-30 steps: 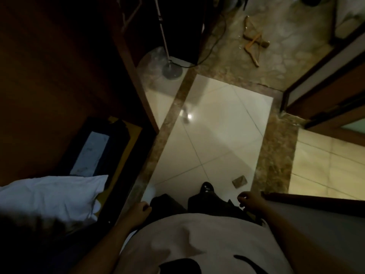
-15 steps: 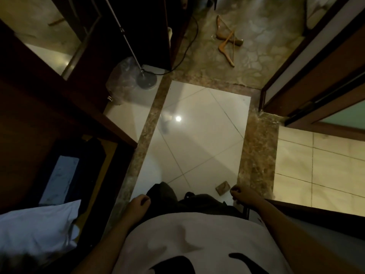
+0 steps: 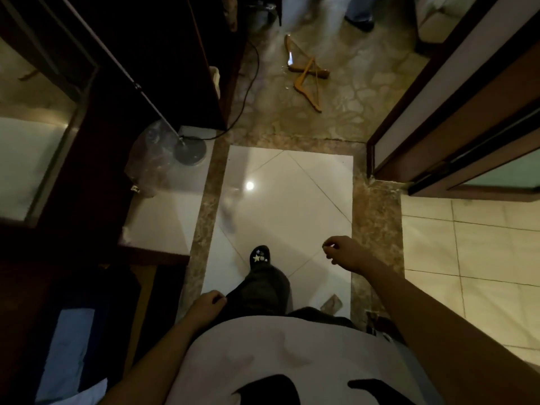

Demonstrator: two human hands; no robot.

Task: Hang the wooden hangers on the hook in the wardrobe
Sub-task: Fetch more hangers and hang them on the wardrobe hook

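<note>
Head view, looking straight down. The hangers [image 3: 305, 74] lie crossed in a small pile on the mottled brown floor [image 3: 336, 118], upper centre of the frame, untouched and well apart from both hands. Down low, the left hand [image 3: 206, 306] sits at lower centre, fingers loosely curled, holding nothing, just beside the dark trouser leg [image 3: 263, 287]. The right hand [image 3: 343, 254] hangs to its right and a little higher over the white tiles [image 3: 286, 200] — fingers loosely bent, nothing in it either. The two hands are apart, one on each side of the leg. A dark shoe [image 3: 259, 256] with pale shapes on top is planted on the tiles between the hands, toe pointing up the frame towards the hangers. At left centre a round lamp base [image 3: 190, 150] stands on the floor, its cable [image 3: 248, 92] trailing up the frame — dark wardrobe panels [image 3: 152, 54] fill the upper left. A door [image 3: 455, 106] runs down the upper right.
</note>
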